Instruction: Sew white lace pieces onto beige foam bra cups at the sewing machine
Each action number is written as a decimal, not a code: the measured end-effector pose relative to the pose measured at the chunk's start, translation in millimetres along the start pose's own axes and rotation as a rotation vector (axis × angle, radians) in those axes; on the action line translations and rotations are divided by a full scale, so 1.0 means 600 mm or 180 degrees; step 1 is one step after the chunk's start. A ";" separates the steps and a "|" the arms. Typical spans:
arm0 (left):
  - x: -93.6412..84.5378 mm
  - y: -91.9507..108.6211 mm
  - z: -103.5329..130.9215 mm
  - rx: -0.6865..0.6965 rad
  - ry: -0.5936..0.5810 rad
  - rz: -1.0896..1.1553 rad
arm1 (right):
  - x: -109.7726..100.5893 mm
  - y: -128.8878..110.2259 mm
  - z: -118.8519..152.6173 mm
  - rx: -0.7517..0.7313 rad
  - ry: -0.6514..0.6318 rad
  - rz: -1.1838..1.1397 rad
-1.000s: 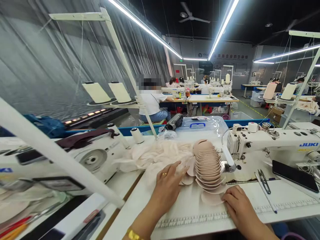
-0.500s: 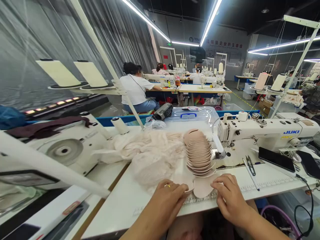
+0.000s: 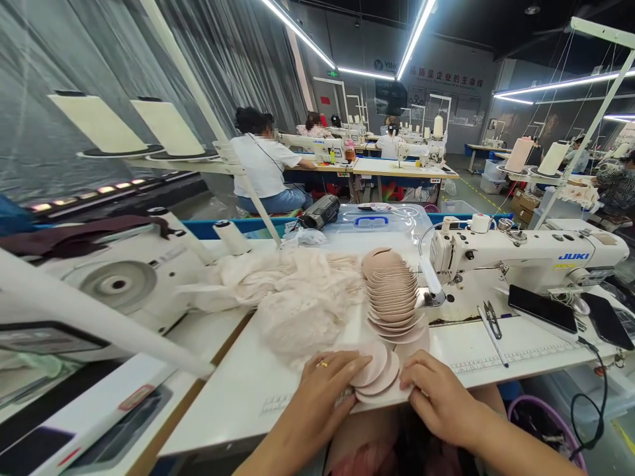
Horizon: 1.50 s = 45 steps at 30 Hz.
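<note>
Near the table's front edge, a few pale pink foam bra cups lie overlapped like a small fan. My left hand, with a ring on one finger, pinches their left side between fingers on top and thumb at the lower edge. At the opposite side, my right hand has curled fingers closed at the rim of the lower cups. Just beyond my hands rises a long overlapping row of similar cups. To its left lies a heap of cream lace fabric.
A white sewing machine stands right of the row, with thread snips, a pen and a phone before it. Behind sits a clear lidded box. Another machine and thread cones are at left. People sew farther back.
The loose cups by my hands have come nearer the table edge and now overlap in a fan. My hands have moved slightly closer together, and the view has shifted a little.
</note>
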<state>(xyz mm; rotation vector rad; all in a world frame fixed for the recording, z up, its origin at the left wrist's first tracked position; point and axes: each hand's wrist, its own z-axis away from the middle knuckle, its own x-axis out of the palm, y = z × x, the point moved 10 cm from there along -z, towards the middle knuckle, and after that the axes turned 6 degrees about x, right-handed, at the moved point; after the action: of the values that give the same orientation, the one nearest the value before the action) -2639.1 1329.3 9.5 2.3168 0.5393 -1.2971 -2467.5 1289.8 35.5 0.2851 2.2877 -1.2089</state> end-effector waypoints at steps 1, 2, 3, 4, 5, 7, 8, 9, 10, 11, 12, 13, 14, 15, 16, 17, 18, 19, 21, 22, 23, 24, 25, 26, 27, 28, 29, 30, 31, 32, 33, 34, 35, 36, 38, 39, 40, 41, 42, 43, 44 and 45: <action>0.003 -0.007 0.005 0.0016 0.0014 -0.0041 | -0.003 0.003 0.007 0.0051 -0.0077 -0.0040; 0.005 -0.010 0.007 0.0054 0.0036 -0.0058 | -0.005 0.006 0.014 0.0108 -0.0148 -0.0063; 0.006 -0.011 0.007 0.0098 0.0063 -0.0049 | -0.007 0.009 0.021 0.0170 -0.0214 -0.0080; 0.003 -0.009 0.005 0.0136 0.0108 -0.0004 | -0.010 0.013 0.027 0.0247 -0.0273 -0.0094; -0.003 -0.007 0.002 0.0141 0.0161 0.0084 | -0.013 0.017 0.034 0.0331 -0.0327 -0.0112; -0.016 -0.012 -0.006 -0.0075 0.0149 0.0466 | -0.021 0.028 0.046 0.0527 -0.0396 -0.0169; -0.022 -0.021 -0.007 -0.0325 0.0106 0.0767 | -0.027 0.037 0.052 0.0655 -0.0407 -0.0243; -0.025 -0.035 -0.005 -0.0658 0.0063 0.1127 | -0.034 0.047 0.057 0.0793 -0.0392 -0.0355; -0.025 -0.051 0.002 -0.1046 0.0040 0.1531 | -0.043 0.059 0.061 0.0936 -0.0351 -0.0481; -0.021 -0.068 0.014 -0.1454 0.0051 0.1948 | -0.053 0.071 0.064 0.1064 -0.0299 -0.0592; -0.016 -0.086 0.028 -0.1842 0.0131 0.2336 | -0.063 0.083 0.067 0.1179 -0.0250 -0.0674; -0.011 -0.105 0.044 -0.2202 0.0271 0.2639 | -0.074 0.095 0.069 0.1262 -0.0206 -0.0703; -0.006 -0.123 0.060 -0.2529 0.0438 0.2815 | -0.085 0.105 0.069 0.1302 -0.0153 -0.0649; -0.003 -0.141 0.077 -0.2806 0.0586 0.2833 | -0.096 0.113 0.069 0.1301 -0.0091 -0.0531; -0.006 -0.157 0.091 -0.3004 0.0734 0.2632 | -0.106 0.120 0.068 0.1267 -0.0020 -0.0381; -0.018 -0.170 0.100 -0.3081 0.0899 0.2213 | -0.116 0.126 0.066 0.1206 0.0057 -0.0218; -0.038 -0.174 0.100 -0.3008 0.1029 0.1653 | -0.124 0.130 0.064 0.1121 0.0141 -0.0032; -0.059 -0.167 0.091 -0.2783 0.1121 0.1040 | -0.130 0.133 0.062 0.1026 0.0221 0.0158; -0.091 -0.115 0.047 -0.1908 0.1262 0.0026 | -0.134 0.138 0.056 0.0858 0.0342 0.0451; -0.093 -0.076 0.020 -0.1368 0.1265 -0.0260 | -0.134 0.140 0.052 0.0781 0.0384 0.0564; -0.085 -0.034 -0.006 -0.0834 0.1213 -0.0376 | -0.131 0.141 0.047 0.0712 0.0413 0.0654; -0.069 0.006 -0.028 -0.0375 0.1103 -0.0383 | -0.128 0.143 0.042 0.0654 0.0426 0.0721; -0.050 0.041 -0.047 -0.0030 0.0969 -0.0356 | -0.124 0.144 0.037 0.0601 0.0429 0.0776; -0.031 0.068 -0.063 0.0188 0.0853 -0.0288 | -0.120 0.144 0.033 0.0542 0.0430 0.0840; -0.013 0.088 -0.076 0.0295 0.0744 -0.0220 | -0.115 0.142 0.030 0.0484 0.0431 0.0899; 0.001 0.102 -0.085 0.0346 0.0699 -0.0146 | -0.111 0.139 0.029 0.0427 0.0436 0.0934; 0.012 0.110 -0.093 0.0344 0.0679 -0.0070 | -0.107 0.135 0.030 0.0365 0.0443 0.0987; 0.020 0.114 -0.097 0.0324 0.0668 -0.0014 | -0.103 0.130 0.033 0.0305 0.0440 0.1087; 0.024 0.114 -0.098 0.0287 0.0674 0.0037 | -0.098 0.125 0.037 0.0248 0.0429 0.1238; 0.027 0.113 -0.098 0.0241 0.0669 0.0081 | -0.093 0.119 0.042 0.0179 0.0409 0.1437; 0.028 0.111 -0.095 0.0204 0.0668 0.0119 | -0.087 0.112 0.048 0.0095 0.0378 0.1657; 0.028 0.109 -0.091 0.0169 0.0672 0.0168 | -0.081 0.105 0.053 -0.0024 0.0352 0.1851; 0.027 0.108 -0.085 0.0148 0.0675 0.0226 | -0.076 0.098 0.058 -0.0159 0.0338 0.1997; 0.025 0.108 -0.079 0.0142 0.0675 0.0281 | -0.072 0.092 0.062 -0.0290 0.0337 0.2060; 0.022 0.113 -0.068 0.0155 0.0658 0.0379 | -0.065 0.083 0.065 -0.0475 0.0353 0.2049; 0.022 0.115 -0.064 0.0164 0.0642 0.0423 | -0.063 0.082 0.064 -0.0506 0.0360 0.2002; 0.021 0.118 -0.060 0.0174 0.0629 0.0462 | -0.061 0.082 0.063 -0.0512 0.0360 0.1942; 0.020 0.120 -0.057 0.0179 0.0616 0.0500 | -0.059 0.082 0.060 -0.0514 0.0353 0.1886; 0.019 0.121 -0.055 0.0180 0.0613 0.0536 | -0.056 0.081 0.058 -0.0526 0.0340 0.1846; 0.017 0.121 -0.054 0.0186 0.0617 0.0575 | -0.053 0.080 0.056 -0.0538 0.0328 0.1824; 0.015 0.121 -0.053 0.0192 0.0628 0.0617 | -0.050 0.079 0.054 -0.0539 0.0310 0.1812; 0.013 0.120 -0.053 0.0202 0.0637 0.0664 | -0.047 0.078 0.052 -0.0533 0.0296 0.1800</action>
<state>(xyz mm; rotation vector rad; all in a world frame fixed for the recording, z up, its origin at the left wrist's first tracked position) -2575.3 1287.5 30.3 2.4951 0.3107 -1.0070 -2413.4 1292.9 3.6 0.8693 2.1497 -0.7232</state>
